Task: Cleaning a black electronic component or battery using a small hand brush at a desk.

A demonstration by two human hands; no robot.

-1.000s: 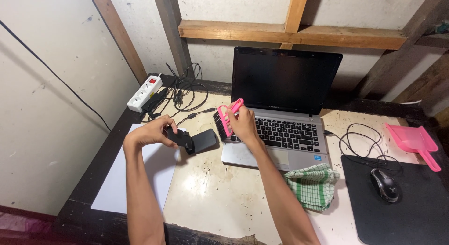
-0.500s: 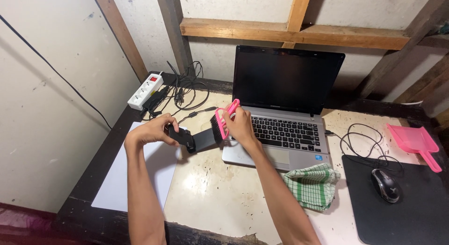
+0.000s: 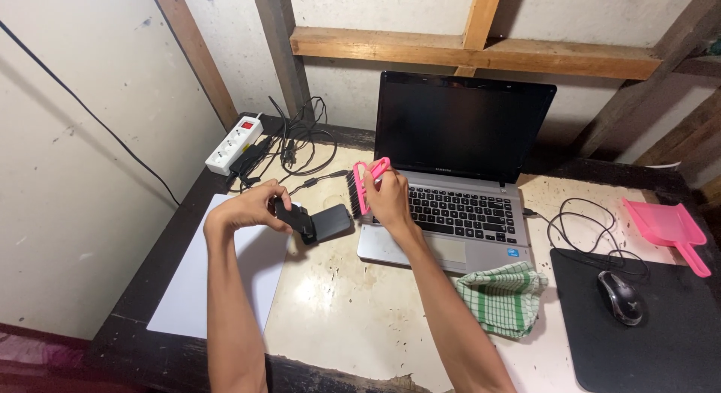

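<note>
My left hand (image 3: 254, 207) holds a small black flip case or wallet-like device (image 3: 315, 222), open, just left of the laptop. My right hand (image 3: 389, 198) grips a pink hand brush (image 3: 362, 184) with dark bristles pointing left, its bristles close to the black device. Both hands are above the worn table top (image 3: 353, 318), beside the open laptop (image 3: 458, 175) with a dark screen.
A white paper sheet (image 3: 218, 273) lies at the left. A white power strip (image 3: 234, 144) and tangled cables (image 3: 300, 149) sit at the back left. A green checked cloth (image 3: 502, 297), black mouse pad (image 3: 653, 340), mouse (image 3: 620, 297) and pink dustpan (image 3: 667, 224) are at the right.
The brush in my right hand has shifted slightly left toward the black device. My left hand keeps holding the device in nearly the same place.
</note>
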